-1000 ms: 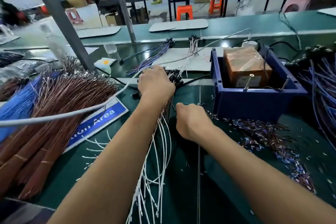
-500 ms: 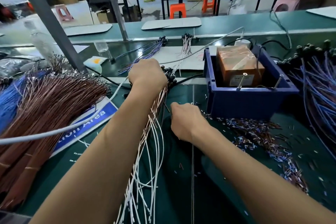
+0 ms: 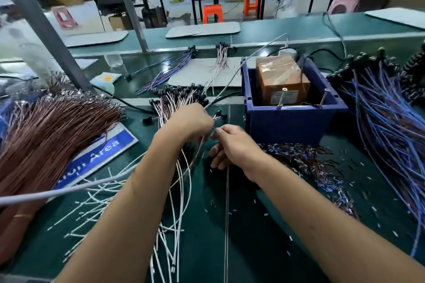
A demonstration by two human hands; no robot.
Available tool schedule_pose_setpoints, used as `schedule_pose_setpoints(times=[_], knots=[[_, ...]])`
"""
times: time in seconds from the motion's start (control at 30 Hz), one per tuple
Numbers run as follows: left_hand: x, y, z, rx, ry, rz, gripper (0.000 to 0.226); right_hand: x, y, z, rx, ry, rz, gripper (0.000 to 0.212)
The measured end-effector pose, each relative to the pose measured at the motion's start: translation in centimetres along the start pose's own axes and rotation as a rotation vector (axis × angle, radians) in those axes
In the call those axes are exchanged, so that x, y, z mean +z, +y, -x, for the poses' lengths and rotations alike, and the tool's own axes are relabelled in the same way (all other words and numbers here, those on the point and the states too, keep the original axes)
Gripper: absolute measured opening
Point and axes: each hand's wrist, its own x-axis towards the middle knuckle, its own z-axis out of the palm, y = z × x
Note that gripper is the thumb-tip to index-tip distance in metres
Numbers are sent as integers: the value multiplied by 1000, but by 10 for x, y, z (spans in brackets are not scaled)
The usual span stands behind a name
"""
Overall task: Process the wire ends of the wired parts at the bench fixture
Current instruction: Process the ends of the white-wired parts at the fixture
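both hands pinch one wired part (image 3: 217,115) pulled from the pile; thin, floppy wires, best held near the black head.

left hand (image 3: 190,123) and right hand (image 3: 232,147) each hold it by fingertips.

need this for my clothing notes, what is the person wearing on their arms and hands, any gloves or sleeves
Nothing that shows. The left hand and the right hand are both bare, with no gloves, finger cots or rings in view. Both forearms are uncovered from the wrist down to the bottom edge of the picture, so no sleeve, cuff, watch or wrist strap appears. Anything worn above that edge is out of view.
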Motion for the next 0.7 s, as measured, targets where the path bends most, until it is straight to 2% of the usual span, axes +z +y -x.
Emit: schedule_pose_setpoints(times=[0.1, 0.27, 0.37, 0.47, 0.6, 0.7], knots=[[3, -1, 9, 31, -61, -74, 25, -3, 0, 3, 10, -10, -74, 31], [-6, 6, 26, 23, -2, -146, 34, 1, 1, 3, 12, 2, -92, 42], [-9, 5, 38, 37, -172, -147, 32, 3, 5, 3, -43, 38, -39, 43], [-7, 2, 45, 39, -313, -102, 33, 5, 9, 3, -59, 112, 27, 32], [1, -4, 41, 7, -228, 32, 23, 1, 11, 3, -56, 196, -14, 29], [7, -2, 39, 61, -77, -46, 29, -3, 10, 8, -113, 212, 0, 28]])
